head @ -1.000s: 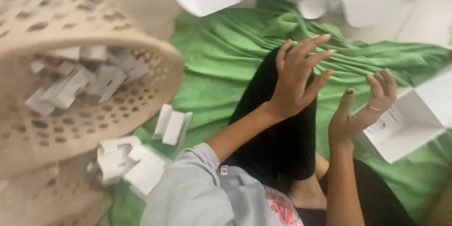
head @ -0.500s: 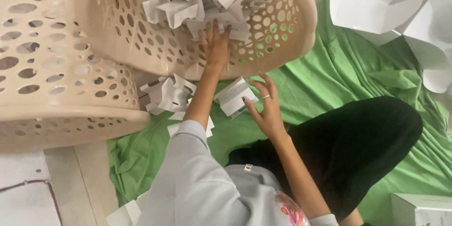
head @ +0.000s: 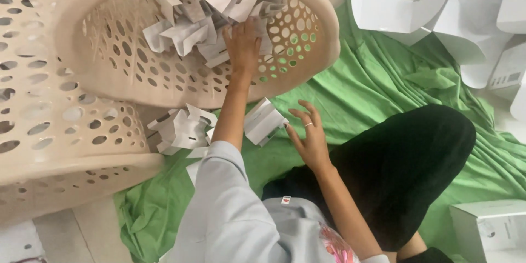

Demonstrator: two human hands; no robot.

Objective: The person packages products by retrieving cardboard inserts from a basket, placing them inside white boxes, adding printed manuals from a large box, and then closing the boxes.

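We are reaching our left hand (head: 243, 44) into the tipped beige perforated basket (head: 323, 27), fingers spread flat and resting on the heap of folded white card pieces (head: 192, 19) piled inside it; the hand is pressing on them, not closed around any one. Our right hand (head: 308, 137) is hovering open above the green cloth (head: 383, 82), fingers apart and curled a little, a ring showing on one finger, its fingertips just beside a folded white card piece (head: 263, 121) lying on the cloth near the basket's lower rim. We cannot tell whether they are touching it. More loose card pieces (head: 181, 129) are lying at the cloth's left edge, under the rim, beside a second beige basket (head: 49, 126) at the far left. Flat white box blanks (head: 416, 11) are lying past the cloth's upper right edge, and a white box (head: 487, 230) is sitting at its lower right corner.
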